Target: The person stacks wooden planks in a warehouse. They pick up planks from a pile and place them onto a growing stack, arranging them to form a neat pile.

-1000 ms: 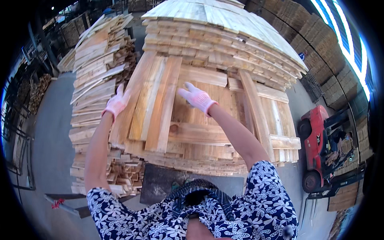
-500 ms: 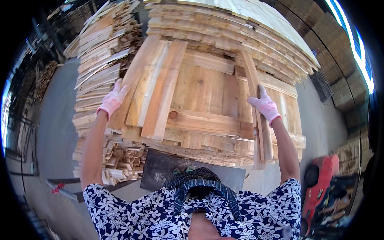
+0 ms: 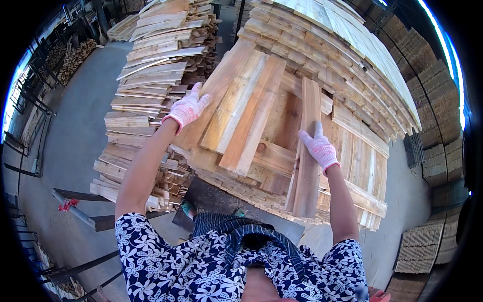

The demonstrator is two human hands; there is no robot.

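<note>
Planks are what we handle, and slipping looks like the main risk. Our right hand [image 3: 320, 147], gloved, has its grip closed round the upper part of a long narrow plank [image 3: 307, 161] standing on end right of centre, against the leaning stack of boards [image 3: 352, 151]. Our left hand [image 3: 187, 108], at upper left of centre, lies flat and open on the edge of a slanted bundle of boards [image 3: 241, 110], grasping nothing. We judge the bundle could slide down toward us, since only a palm steadies it. A tall pile of offcuts [image 3: 151, 80] crowds the left; a dark table [image 3: 211, 201] sits below.
</note>
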